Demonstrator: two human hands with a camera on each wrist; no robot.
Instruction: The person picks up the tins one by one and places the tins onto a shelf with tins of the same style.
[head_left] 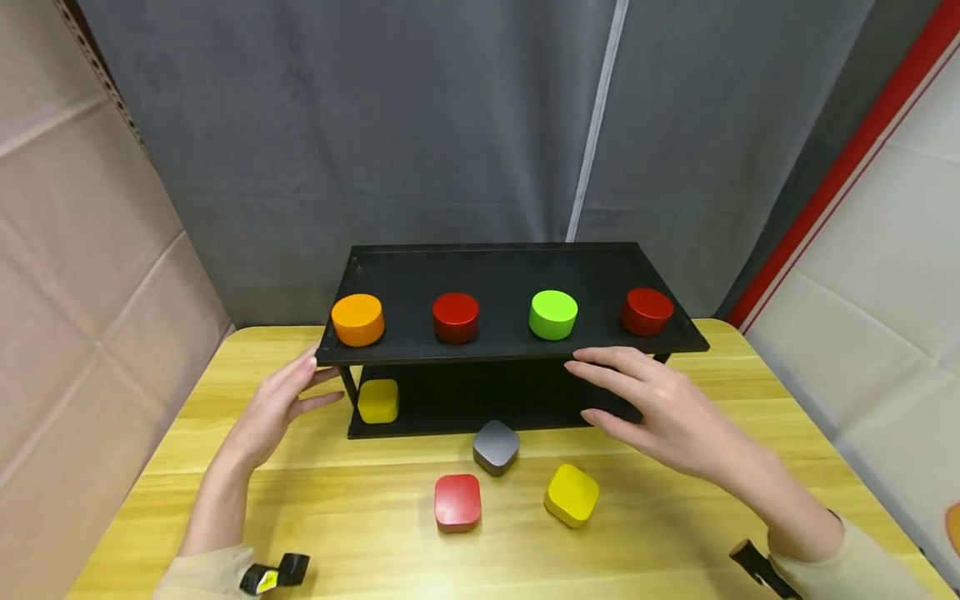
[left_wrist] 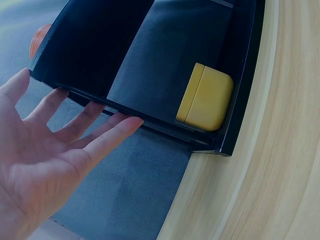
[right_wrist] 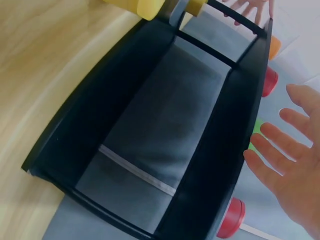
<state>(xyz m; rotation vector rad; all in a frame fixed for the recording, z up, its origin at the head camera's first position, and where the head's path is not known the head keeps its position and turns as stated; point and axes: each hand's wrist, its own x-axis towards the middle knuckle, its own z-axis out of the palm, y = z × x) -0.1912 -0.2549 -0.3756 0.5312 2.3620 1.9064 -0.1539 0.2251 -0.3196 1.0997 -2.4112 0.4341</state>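
Observation:
A black two-tier rack (head_left: 495, 275) stands on the table. My left hand (head_left: 273, 408) is at its left end, thumb at the upper shelf's corner and fingers extended against the side frame in the left wrist view. My right hand (head_left: 648, 400) hovers by the front edge at the right, fingers spread, holding nothing. Along the upper shelf sit an orange round block (head_left: 358, 320), a red round block (head_left: 456, 317), a green round block (head_left: 553, 315) and another red round block (head_left: 647, 312). A yellow square block (head_left: 378, 402) occupies the lower shelf's left end.
On the table before the rack lie a grey square block (head_left: 496, 447), a red square block (head_left: 457, 502) and a yellow square block (head_left: 572, 496). A grey curtain (head_left: 390, 125) hangs behind, with pale panels (head_left: 82, 250) at both sides.

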